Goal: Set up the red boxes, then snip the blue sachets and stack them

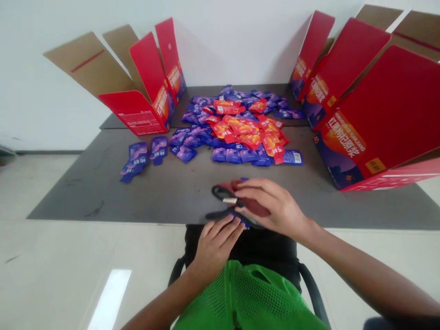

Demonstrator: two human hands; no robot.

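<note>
right hand [273,206] curls over scissors [217,192]; left hand [216,247] lies flat beside them

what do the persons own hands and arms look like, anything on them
The left hand and right hand are bare, without gloves; the left forearm and right forearm have no sleeves. No watch or ring shows. A bright green mesh top covers the person's front.

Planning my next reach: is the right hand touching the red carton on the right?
Apart: the head view shows bare grey tabletop between the right hand and the red carton.
</note>
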